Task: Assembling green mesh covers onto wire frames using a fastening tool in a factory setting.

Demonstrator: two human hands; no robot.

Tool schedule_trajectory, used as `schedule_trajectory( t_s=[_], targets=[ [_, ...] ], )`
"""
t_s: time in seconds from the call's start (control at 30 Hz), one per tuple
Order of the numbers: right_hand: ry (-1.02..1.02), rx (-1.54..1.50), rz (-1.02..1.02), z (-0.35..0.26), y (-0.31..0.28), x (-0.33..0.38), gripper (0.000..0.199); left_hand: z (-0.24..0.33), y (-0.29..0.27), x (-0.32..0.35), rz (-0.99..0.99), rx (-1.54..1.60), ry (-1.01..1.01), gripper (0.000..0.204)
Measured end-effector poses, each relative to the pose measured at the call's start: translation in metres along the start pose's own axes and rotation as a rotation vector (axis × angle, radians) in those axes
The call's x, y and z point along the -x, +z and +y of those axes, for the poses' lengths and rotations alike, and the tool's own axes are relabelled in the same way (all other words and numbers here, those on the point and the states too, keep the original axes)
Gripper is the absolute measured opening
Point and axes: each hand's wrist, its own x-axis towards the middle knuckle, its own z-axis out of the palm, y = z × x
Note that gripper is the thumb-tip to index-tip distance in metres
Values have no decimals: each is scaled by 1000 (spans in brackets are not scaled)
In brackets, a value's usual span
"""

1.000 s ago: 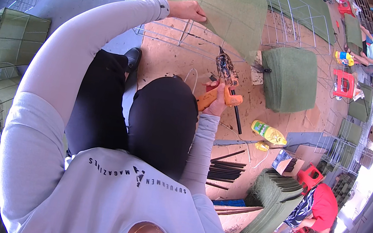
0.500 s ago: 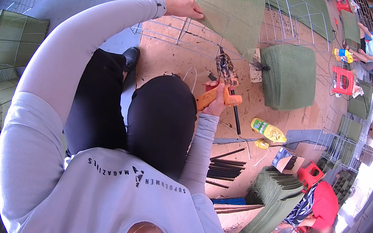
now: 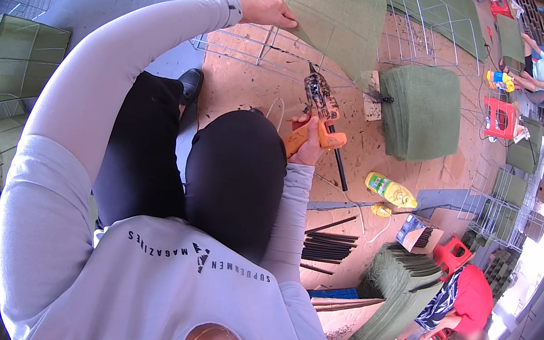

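Observation:
My left hand [image 3: 269, 12] reaches forward and holds the lower edge of a green felt sheet [image 3: 317, 8] laid over a white wire frame [image 3: 262, 47]. My right hand [image 3: 309, 144] grips an orange-handled glue gun [image 3: 318, 117] with its dirty black nozzle pointing up toward the sheet's edge. The gun's black cord runs down to the right over the wooden board [image 3: 256, 90]. My knees in black trousers hide the ground just in front of me.
A stack of green felt pieces [image 3: 421, 111] lies right of the gun. A yellow bottle [image 3: 390, 190], black glue sticks [image 3: 331, 246] and another felt stack [image 3: 402, 288] lie nearer. Covered wire baskets [image 3: 14, 61] stand left. A person in red [image 3: 471, 298] sits at lower right; another person sits far right.

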Motion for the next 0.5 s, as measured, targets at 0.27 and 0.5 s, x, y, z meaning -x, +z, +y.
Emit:
schedule_trajectory(
  t_s=[0.27, 0.5],
  targets=[
    [7, 1, 4, -2, 8, 2, 22, 3, 0, 4, -2, 22, 4, 34],
    [14, 5, -3, -1, 10, 3, 21, 3, 2, 1, 21, -3, -6, 34]
  ],
)
